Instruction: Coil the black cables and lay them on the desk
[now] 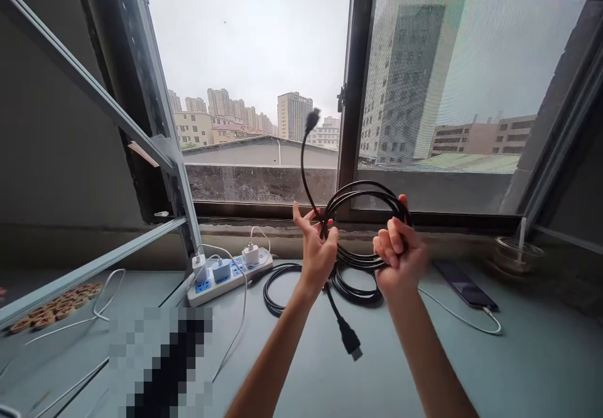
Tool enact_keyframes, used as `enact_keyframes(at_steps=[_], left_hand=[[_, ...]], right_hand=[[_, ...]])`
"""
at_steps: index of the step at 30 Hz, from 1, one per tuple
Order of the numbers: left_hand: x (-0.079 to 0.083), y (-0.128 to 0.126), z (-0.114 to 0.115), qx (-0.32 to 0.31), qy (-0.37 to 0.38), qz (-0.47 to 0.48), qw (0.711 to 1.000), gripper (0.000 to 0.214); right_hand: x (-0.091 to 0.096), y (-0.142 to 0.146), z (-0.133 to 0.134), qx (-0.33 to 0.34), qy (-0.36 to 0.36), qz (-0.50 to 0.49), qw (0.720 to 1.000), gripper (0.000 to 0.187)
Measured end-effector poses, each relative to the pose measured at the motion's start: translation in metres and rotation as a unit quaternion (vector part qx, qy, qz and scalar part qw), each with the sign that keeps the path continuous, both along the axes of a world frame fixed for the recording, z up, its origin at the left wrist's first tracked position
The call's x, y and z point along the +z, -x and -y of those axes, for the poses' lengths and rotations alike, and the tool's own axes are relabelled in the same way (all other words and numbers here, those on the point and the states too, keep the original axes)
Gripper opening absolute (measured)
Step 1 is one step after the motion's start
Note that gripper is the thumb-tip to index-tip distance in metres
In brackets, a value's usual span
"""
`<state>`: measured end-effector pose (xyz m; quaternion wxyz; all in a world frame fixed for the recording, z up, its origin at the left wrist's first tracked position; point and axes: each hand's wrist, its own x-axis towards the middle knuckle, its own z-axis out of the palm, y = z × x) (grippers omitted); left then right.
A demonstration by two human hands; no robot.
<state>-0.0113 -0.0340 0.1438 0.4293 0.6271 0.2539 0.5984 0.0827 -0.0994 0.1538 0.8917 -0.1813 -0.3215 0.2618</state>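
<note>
A coiled black HDMI cable (365, 193) is held up above the table between my two hands. My left hand (316, 245) pinches the coil's left side, where the strands cross, with its index finger raised. My right hand (400, 248) is wrapped round the right side of the loops. One cable end with a black plug (312, 120) sticks up in front of the window. The other end, an HDMI plug (349, 337) with a metal tip, hangs below my left hand. Behind the hands, more coiled black cable (282, 267) lies on the table, partly hidden.
A white power strip (230, 276) with chargers and white cords lies to the left. On the right are a phone (466, 285) with a charging cord and a clear cup with a straw (516, 254). A metal frame (181, 185) stands at left, before the window.
</note>
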Motion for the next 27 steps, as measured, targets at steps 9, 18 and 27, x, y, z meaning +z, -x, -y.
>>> enact_keyframes(at_steps=[9,18,27], left_hand=[[0.02,0.027,-0.006,-0.042,-0.011,-0.011,0.999,0.025],[0.032,0.054,-0.017,0.027,-0.06,-0.089,0.994,0.012],[0.04,0.056,0.006,0.055,-0.115,-0.058,0.99,0.014]], right_hand=[[-0.022,0.011,-0.028,0.078,0.222,0.182,0.955,0.03],[-0.005,-0.002,-0.007,-0.232,0.236,0.396,0.856,0.016],[0.002,-0.004,0.008,-0.276,0.247,0.385,0.845,0.046]])
